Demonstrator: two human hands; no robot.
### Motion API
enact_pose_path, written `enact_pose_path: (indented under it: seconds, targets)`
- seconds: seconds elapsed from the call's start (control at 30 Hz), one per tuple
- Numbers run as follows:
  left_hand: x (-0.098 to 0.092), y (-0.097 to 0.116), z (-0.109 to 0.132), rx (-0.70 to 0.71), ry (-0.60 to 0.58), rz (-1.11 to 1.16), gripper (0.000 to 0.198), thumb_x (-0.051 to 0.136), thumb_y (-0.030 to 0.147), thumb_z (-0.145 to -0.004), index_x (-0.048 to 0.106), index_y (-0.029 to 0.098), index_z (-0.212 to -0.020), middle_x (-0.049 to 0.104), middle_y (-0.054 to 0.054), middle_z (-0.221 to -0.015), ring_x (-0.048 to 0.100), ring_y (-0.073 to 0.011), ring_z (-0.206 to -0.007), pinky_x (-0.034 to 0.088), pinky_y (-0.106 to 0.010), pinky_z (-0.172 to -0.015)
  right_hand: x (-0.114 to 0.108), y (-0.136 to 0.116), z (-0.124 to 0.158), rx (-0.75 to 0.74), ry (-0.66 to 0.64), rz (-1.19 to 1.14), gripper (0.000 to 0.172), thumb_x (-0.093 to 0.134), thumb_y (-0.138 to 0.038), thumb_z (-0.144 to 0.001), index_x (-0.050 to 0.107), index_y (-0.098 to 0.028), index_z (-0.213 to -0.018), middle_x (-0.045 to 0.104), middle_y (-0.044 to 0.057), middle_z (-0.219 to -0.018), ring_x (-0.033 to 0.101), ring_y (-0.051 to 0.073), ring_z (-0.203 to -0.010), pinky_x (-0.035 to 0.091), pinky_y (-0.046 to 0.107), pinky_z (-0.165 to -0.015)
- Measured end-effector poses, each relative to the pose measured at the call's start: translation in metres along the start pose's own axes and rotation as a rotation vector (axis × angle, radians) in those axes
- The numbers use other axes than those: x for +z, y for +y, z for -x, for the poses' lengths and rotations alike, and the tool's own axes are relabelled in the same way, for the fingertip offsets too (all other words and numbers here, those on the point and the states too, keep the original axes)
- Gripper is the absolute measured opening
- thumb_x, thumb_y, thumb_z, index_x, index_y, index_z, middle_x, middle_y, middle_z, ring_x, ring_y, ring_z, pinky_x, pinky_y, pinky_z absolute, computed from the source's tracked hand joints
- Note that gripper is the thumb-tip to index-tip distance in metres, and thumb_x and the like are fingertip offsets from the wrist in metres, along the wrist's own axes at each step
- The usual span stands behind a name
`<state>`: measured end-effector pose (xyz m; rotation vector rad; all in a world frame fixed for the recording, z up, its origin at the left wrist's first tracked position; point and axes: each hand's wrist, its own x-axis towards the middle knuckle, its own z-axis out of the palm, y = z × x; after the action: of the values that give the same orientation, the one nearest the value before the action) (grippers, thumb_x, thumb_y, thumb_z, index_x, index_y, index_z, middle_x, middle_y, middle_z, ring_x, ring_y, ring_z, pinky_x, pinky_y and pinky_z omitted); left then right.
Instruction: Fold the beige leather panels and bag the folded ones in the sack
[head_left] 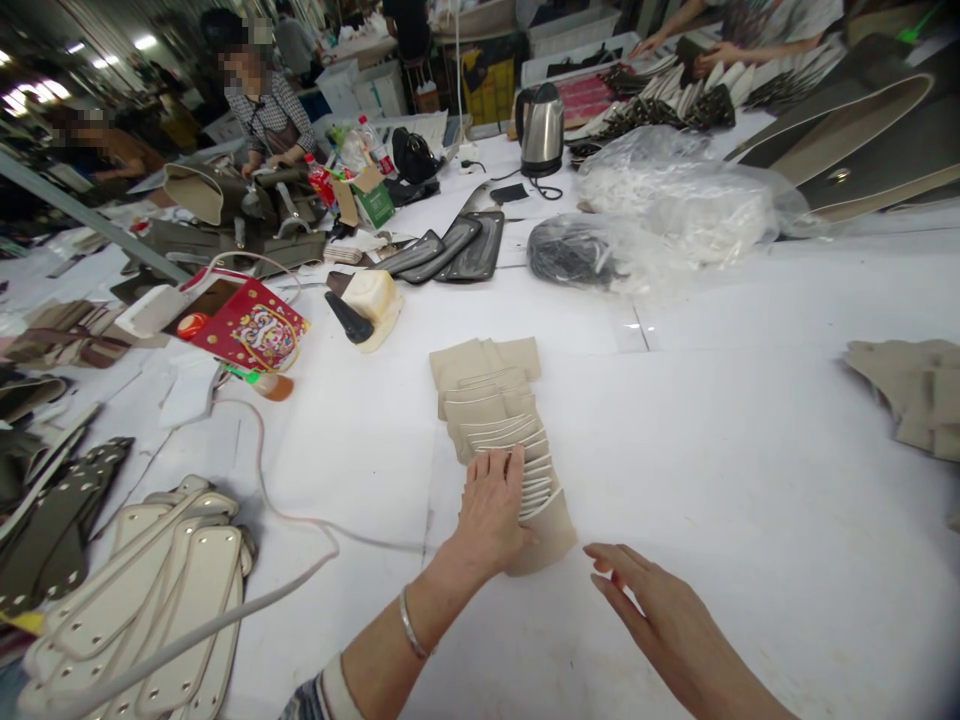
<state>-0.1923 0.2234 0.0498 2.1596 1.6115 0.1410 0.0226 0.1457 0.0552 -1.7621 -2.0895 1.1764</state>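
A row of overlapping beige leather-like pieces [499,410] with pale edges lies fanned out on the white table in front of me. My left hand [491,510] rests on the near part of this row, fingers laid over the pale edges and thumb toward the nearest piece. A silvery bracelet [411,622] circles the left wrist. Just right of the row's near end, my right hand [651,602] hovers with nothing in it, a gap showing between thumb and fingers.
Cream straps [187,590] with metal eyelets lie at lower left near a grey hose [225,622]. A red box [251,325], a yellowish block [371,300], plastic bags [675,205] and a kettle [541,130] stand farther back. More beige pieces [919,385] lie right. Other people work beyond.
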Motion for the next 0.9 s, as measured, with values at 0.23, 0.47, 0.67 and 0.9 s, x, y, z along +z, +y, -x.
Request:
enact_pose_path:
  seconds: [0.23,0.47,0.67,0.9]
  targets:
    - [0.004,-0.001,0.000,0.017,0.043,-0.051,0.115,0.091,0.026,-0.042,0.031,0.016,-0.139,0.032,-0.017,-0.149,0.035,-0.0378,-0.129,0.039,-0.056,-0.107,0.014,0.005,0.003,-0.001,-0.009,0.004,0.038,0.032,-0.042,-0.098,0.060,-0.022,-0.115,0.066,0.004,-0.102,0.065,0.018,-0.085,0.055,0.034,-0.076]
    - [0.012,0.005,0.015,0.039,0.094,-0.035,0.106,0.080,0.017,-0.058,0.020,0.014,-0.146,0.041,-0.014,-0.144,0.038,-0.0354,-0.126,0.036,-0.053,-0.109,-0.014,-0.007,-0.013,-0.198,0.205,0.167,0.046,0.044,-0.037,-0.096,0.036,-0.024,-0.140,0.048,0.007,-0.136,0.047,0.019,-0.123,0.047,0.036,-0.099]
    - [0.024,0.014,0.042,0.084,0.194,0.044,0.098,0.070,0.018,-0.074,0.007,0.016,-0.149,0.043,-0.012,-0.144,0.039,-0.0312,-0.126,0.037,-0.049,-0.107,-0.031,-0.047,-0.072,-0.507,0.048,0.450,0.089,0.078,-0.046,-0.068,0.037,-0.011,-0.139,0.047,0.014,-0.137,0.036,0.031,-0.131,0.015,0.054,-0.117]
    - [0.016,-0.043,0.078,-0.147,0.103,0.677,0.102,0.072,0.049,-0.070,0.011,0.023,-0.148,0.019,-0.014,-0.157,0.014,-0.0314,-0.146,0.015,-0.057,-0.118,0.003,-0.070,-0.080,-0.444,-0.068,0.577,0.050,0.076,-0.031,-0.064,0.054,-0.013,-0.106,0.057,0.005,-0.090,0.055,0.025,-0.090,0.003,0.053,-0.117]
